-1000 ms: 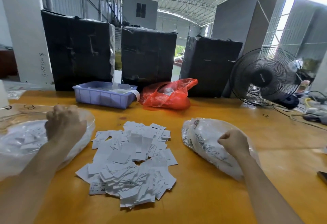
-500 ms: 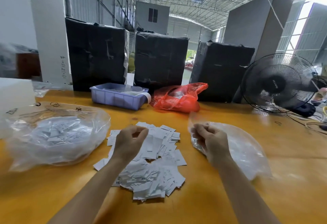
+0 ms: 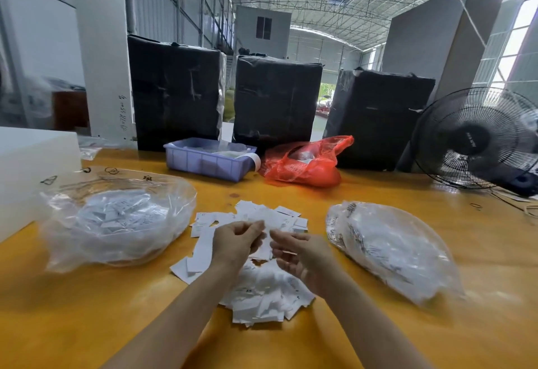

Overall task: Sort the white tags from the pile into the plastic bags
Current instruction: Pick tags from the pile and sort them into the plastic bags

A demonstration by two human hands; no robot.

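A loose pile of white tags (image 3: 262, 296) lies on the yellow table in front of me. Both hands meet over its middle. My left hand (image 3: 235, 242) has its fingers curled and its fingertips pinch a white tag at the top of the pile. My right hand (image 3: 295, 255) hovers just beside it with fingers loosely bent and nothing clearly held. A clear plastic bag (image 3: 116, 223) with sorted tags lies to the left of the pile. A second clear bag (image 3: 393, 252) with tags lies to the right.
At the back stand a lilac plastic bin (image 3: 203, 162), a red plastic bag (image 3: 305, 165) and three black wrapped boxes (image 3: 276, 100). A black fan (image 3: 477, 138) with cables is at the far right. A white foam block (image 3: 26, 165) sits at the left edge.
My left hand came from the left bag and my right hand from the right bag; both moved inward and now meet over the pile. The camera view also shifted left.
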